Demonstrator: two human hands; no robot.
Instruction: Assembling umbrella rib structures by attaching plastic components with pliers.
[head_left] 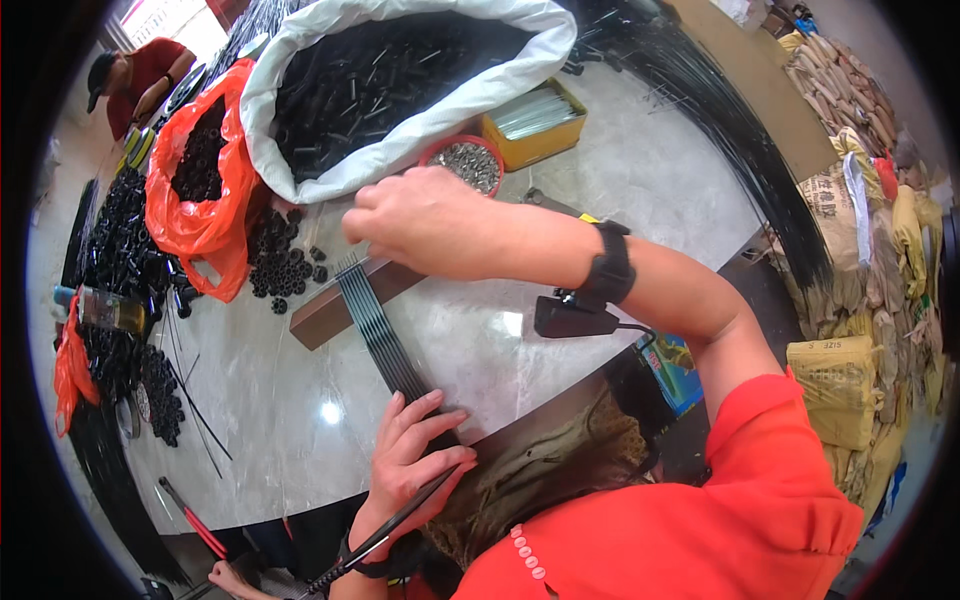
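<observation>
My left hand (408, 465) presses its fingers over a flat row of thin black rods (378, 335), holding them side by side near their lower end. A longer dark stick (405, 510) slants down from beside that hand. The rods' far ends rest across a brown rectangular bar (325, 318) on the table. Above the bar, close to the rod tips, hovers my right hand (425, 220). Its fingers are curled closed, and whatever they may hold is hidden. A red bowl of small metal pieces (468, 165) stands just beyond it.
A white sack (265, 110) of black parts and an orange bag (195, 235) stand on the grey table (560, 370). Near them are a yellow box (540, 145) and loose black caps (280, 265). One person (150, 80) is at far left; another's hand (235, 580) shows below.
</observation>
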